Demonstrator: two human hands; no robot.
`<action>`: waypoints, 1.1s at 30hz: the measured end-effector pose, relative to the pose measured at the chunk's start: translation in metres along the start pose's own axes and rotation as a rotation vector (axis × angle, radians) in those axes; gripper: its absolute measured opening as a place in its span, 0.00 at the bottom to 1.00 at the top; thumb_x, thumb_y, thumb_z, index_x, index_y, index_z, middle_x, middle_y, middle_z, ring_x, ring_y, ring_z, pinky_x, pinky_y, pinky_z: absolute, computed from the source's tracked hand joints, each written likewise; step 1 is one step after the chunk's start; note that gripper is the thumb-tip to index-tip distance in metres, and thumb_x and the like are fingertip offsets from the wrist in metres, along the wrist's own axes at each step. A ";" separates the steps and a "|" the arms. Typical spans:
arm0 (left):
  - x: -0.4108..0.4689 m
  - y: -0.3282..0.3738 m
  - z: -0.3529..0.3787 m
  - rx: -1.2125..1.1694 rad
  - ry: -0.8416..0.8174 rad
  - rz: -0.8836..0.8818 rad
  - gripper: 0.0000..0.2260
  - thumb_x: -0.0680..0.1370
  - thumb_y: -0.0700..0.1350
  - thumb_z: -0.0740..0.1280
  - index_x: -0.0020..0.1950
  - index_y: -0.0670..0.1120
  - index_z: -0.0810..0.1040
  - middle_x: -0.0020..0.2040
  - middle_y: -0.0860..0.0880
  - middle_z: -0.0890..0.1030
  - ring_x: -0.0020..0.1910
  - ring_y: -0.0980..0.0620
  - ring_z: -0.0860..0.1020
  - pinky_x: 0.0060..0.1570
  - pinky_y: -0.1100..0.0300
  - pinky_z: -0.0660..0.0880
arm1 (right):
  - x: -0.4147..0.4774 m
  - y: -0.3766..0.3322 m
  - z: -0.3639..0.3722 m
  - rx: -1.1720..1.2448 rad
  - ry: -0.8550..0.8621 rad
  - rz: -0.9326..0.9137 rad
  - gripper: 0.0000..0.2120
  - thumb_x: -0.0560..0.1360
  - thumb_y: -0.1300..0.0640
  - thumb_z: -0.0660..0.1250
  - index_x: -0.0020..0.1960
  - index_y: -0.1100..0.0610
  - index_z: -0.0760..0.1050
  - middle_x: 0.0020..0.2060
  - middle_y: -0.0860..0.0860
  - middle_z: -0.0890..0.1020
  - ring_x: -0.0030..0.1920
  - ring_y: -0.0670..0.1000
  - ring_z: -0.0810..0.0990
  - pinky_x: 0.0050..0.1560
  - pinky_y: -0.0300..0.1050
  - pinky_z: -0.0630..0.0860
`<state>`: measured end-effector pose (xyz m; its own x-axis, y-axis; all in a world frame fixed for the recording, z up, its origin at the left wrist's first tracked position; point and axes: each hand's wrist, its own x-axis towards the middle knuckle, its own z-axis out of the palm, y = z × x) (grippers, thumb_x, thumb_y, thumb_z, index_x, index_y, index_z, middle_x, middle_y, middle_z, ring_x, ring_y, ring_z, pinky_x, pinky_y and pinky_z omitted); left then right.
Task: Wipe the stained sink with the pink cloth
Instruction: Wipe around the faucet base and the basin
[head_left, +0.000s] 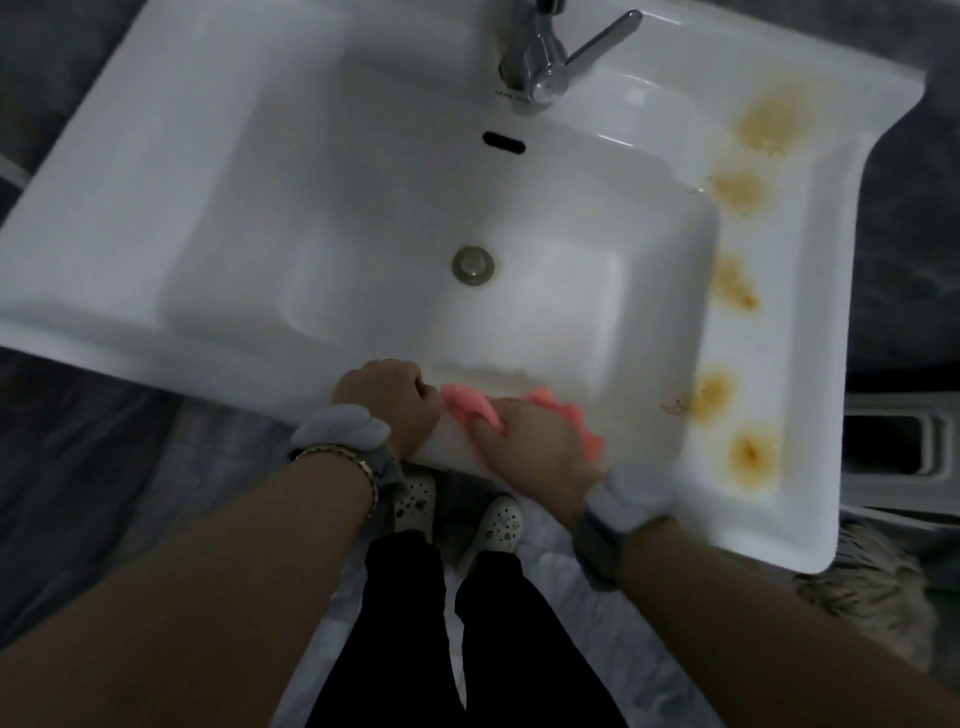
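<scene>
A white sink fills the view, with several brown-yellow stains down its right ledge and a faint stain line on the near wall of the basin. The pink cloth lies on the sink's front rim, pressed flat under my right hand. My left hand rests as a closed fist on the front rim, just left of the cloth and touching its edge. Most of the cloth is hidden under my right hand.
A chrome tap stands at the back of the sink, above the overflow slot. The drain plug sits mid-basin. A white bin stands to the right of the sink. Below are my legs and white clogs.
</scene>
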<state>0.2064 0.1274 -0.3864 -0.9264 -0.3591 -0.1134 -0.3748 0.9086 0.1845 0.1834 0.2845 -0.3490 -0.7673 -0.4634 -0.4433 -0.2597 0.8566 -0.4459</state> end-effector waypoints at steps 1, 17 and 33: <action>0.001 0.001 0.001 -0.020 -0.028 -0.014 0.10 0.68 0.46 0.65 0.30 0.43 0.77 0.28 0.46 0.79 0.27 0.49 0.65 0.31 0.61 0.60 | -0.009 0.001 -0.002 0.007 0.054 -0.097 0.16 0.77 0.48 0.56 0.62 0.44 0.75 0.59 0.48 0.81 0.59 0.50 0.77 0.58 0.39 0.66; 0.002 -0.004 -0.005 -0.025 -0.143 0.026 0.10 0.74 0.47 0.60 0.39 0.44 0.78 0.40 0.44 0.82 0.34 0.45 0.72 0.35 0.59 0.65 | -0.034 0.000 0.008 -0.025 0.218 -0.156 0.19 0.74 0.48 0.58 0.65 0.42 0.71 0.60 0.41 0.78 0.59 0.45 0.77 0.59 0.44 0.71; 0.002 -0.002 -0.007 -0.002 -0.226 0.017 0.09 0.75 0.45 0.59 0.42 0.43 0.77 0.44 0.44 0.81 0.42 0.44 0.77 0.40 0.57 0.68 | 0.008 0.118 -0.024 -0.380 -0.006 0.106 0.18 0.79 0.48 0.55 0.45 0.54 0.81 0.45 0.52 0.85 0.50 0.55 0.79 0.57 0.44 0.65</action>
<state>0.2052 0.1231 -0.3800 -0.9008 -0.2864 -0.3264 -0.3593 0.9136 0.1901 0.1325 0.3870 -0.3863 -0.7981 -0.3686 -0.4767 -0.3789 0.9221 -0.0787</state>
